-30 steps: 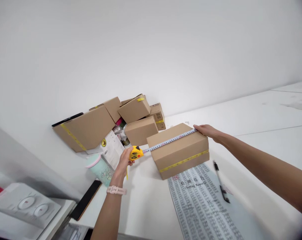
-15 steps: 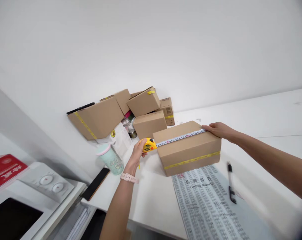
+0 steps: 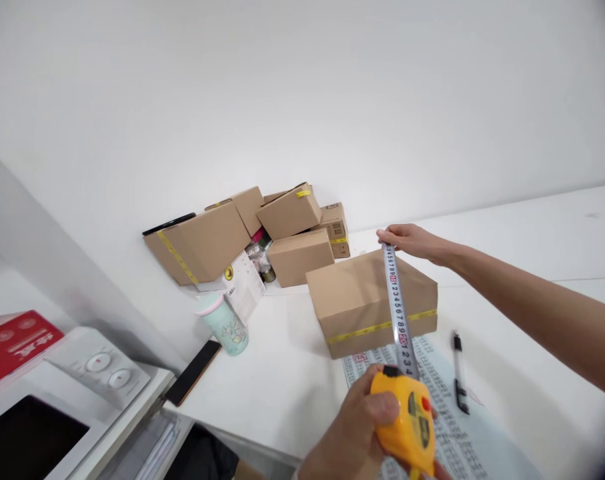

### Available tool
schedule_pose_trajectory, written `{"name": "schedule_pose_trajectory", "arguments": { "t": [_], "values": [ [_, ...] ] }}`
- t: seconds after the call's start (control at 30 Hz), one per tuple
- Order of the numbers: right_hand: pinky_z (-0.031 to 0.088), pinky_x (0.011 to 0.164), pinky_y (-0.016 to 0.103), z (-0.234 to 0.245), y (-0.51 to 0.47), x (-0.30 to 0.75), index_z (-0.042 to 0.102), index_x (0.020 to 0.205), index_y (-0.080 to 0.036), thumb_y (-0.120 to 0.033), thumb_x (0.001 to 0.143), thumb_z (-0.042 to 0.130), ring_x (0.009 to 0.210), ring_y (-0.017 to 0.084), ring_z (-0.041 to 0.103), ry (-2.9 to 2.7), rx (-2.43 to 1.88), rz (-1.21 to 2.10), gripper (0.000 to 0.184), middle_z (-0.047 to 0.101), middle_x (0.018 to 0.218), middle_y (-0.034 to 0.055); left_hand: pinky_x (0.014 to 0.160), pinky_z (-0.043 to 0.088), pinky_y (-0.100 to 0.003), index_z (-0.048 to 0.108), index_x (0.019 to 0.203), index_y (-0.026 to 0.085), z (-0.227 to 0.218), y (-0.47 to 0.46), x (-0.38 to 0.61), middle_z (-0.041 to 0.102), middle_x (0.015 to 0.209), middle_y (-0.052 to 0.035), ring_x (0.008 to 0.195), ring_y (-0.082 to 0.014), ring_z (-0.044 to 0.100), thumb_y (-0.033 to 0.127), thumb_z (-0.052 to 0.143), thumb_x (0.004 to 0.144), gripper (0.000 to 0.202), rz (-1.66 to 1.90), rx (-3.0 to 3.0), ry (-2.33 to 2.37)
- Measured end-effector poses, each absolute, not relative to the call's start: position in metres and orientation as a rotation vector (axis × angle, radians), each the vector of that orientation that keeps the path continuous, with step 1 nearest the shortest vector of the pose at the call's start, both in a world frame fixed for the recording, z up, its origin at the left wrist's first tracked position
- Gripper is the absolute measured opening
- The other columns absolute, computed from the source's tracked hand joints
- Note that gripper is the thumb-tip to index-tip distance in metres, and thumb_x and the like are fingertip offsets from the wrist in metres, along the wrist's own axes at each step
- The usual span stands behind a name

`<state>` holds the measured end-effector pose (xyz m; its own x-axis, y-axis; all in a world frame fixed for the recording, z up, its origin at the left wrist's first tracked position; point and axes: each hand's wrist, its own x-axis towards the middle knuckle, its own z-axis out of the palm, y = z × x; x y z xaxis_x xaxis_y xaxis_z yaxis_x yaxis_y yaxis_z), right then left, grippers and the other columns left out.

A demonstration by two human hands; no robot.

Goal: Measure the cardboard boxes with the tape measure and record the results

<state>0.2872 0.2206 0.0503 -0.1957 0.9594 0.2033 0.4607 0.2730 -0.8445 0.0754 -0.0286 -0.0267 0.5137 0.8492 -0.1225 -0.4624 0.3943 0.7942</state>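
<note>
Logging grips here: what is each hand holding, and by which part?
Left hand grips the tape measure by its case; right hand holds the blade end at the box edge.

L hand (image 3: pixel 355 433): low centre, close in, fingers curled tight in a grip, knuckles up; wrist cut off by btm edge.
R hand (image 3: pixel 407 240): stretched far fwd, palm down, thumb & fingertips pinched together.
R forearm (image 3: pixel 532 313): bare, straight, enters from right edge, slants up-left.

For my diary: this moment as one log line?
left hand: grips yellow tape measure; right hand: holds tape end at cardboard box far edge
</note>
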Motion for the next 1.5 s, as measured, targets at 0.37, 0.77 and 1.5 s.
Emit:
{"name": "schedule_pose_trajectory", "arguments": {
  "t": [0.37,0.77,1.5],
  "values": [
    [0.047,0.089,0.039,-0.001,0.245,0.266,0.066,0.105,-0.017,-0.051,0.091,0.044,0.106,0.03,0.062,-1.579,-1.469,0.787,0.042,0.068,0.12,0.0151,0.042,0.049,-0.026,0.062,0.09,0.012,0.002,0.02,0.121,0.059,0.084,-0.0047,0.055,-0.0173,0.065,0.073,0.074,0.047,0.076,1.168,0.617,0.808],
    [0.034,0.108,0.053,-0.007,0.262,0.231,0.065,0.127,-0.029,-0.051,0.097,0.032,0.13,0.033,0.05,-2.34,-1.365,0.335,0.05,0.061,0.138,0.0054,0.044,0.052,-0.029,0.055,0.102,0.016,-0.017,0.019,0.14,0.056,0.084,-0.0024,0.055,-0.018,0.065,0.071,0.071,0.053,0.075,1.193,0.582,0.84],
    [0.048,0.101,0.044,0.001,0.224,0.285,0.054,0.139,-0.025,-0.061,0.094,0.038,0.124,0.03,0.057,-1.52,-1.194,0.595,0.06,0.059,0.14,0.0119,0.052,0.056,-0.027,0.048,0.123,0.024,-0.032,-0.017,0.096,0.059,0.099,-0.0047,0.069,-0.0184,0.066,0.056,0.08,0.065,0.073,1.475,0.938,0.892]
  ]
}}
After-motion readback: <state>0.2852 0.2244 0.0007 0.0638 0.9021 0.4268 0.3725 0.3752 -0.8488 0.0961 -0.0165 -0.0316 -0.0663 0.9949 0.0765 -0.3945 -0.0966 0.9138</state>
